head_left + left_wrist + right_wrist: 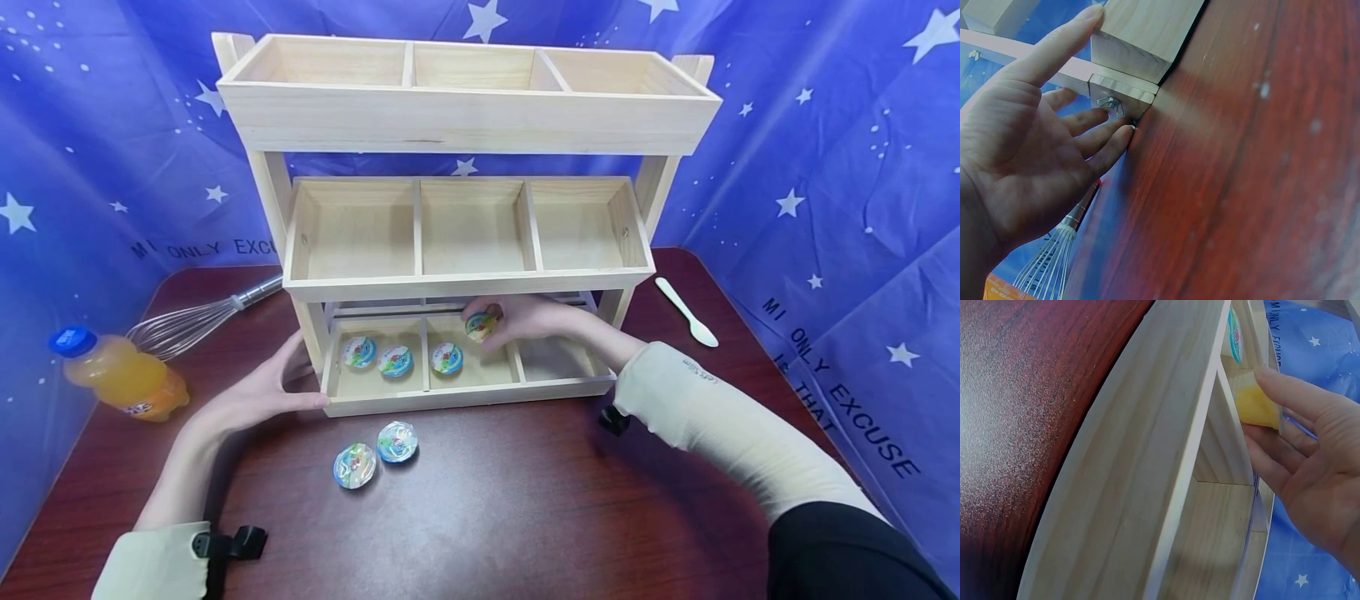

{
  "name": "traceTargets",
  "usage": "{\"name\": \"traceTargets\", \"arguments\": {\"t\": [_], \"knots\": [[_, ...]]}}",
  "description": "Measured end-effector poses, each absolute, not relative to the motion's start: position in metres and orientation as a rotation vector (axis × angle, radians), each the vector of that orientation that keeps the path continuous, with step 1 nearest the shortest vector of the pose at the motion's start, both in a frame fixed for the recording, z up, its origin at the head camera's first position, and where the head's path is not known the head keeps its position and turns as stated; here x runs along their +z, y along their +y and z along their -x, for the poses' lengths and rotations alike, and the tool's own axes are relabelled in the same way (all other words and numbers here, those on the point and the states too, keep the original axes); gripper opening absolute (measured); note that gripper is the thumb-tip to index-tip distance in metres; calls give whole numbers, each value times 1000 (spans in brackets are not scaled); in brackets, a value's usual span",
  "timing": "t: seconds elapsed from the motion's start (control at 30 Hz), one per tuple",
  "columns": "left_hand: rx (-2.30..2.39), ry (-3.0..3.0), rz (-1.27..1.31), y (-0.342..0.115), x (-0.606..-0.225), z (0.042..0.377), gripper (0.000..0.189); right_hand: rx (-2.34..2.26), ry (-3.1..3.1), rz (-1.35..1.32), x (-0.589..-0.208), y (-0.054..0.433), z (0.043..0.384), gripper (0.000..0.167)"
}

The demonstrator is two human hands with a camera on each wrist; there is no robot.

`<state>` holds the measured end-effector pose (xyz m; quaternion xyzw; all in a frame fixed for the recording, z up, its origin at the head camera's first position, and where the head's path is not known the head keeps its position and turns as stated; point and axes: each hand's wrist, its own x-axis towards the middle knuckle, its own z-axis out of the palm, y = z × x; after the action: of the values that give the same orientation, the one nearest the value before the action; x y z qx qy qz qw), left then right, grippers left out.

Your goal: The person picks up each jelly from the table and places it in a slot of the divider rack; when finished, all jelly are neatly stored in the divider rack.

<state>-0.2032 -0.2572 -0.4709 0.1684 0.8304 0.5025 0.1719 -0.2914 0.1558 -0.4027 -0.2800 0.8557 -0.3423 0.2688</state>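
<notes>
My right hand [534, 321] pinches a small jelly cup [478, 327] between thumb and fingers, over the middle compartment of the wooden rack's [472, 121] bottom tray. Yellow filling [1256, 407] shows through its clear side in the right wrist view. Another jelly cup [447, 357] lies in that same compartment, left of the hand. Two jelly cups [395, 361] lie in the left compartment. My left hand [258, 390] is at the tray's left end, its thumb at the front corner and its other fingers [1107, 147] loosely extended beside the rack's leg.
Two more jelly cups [355, 465] lie on the dark red table [525, 500] before the rack. An orange drink bottle [131, 375] and a whisk [198, 321] are at left; a white spoon [686, 312] lies at right. Blue starry cloth [825, 167] hangs around.
</notes>
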Motion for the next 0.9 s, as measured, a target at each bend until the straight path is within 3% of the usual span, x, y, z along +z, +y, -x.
{"name": "traceTargets", "arguments": {"t": [0.4, 0.9], "knots": [[1436, 2352, -489, -258, -471, 204, 114, -762, 2352, 741, -405, 150, 289, 61], [1442, 2346, -486, -257, -471, 204, 114, -537, 2468, 994, -408, 145, 290, 55]]}}
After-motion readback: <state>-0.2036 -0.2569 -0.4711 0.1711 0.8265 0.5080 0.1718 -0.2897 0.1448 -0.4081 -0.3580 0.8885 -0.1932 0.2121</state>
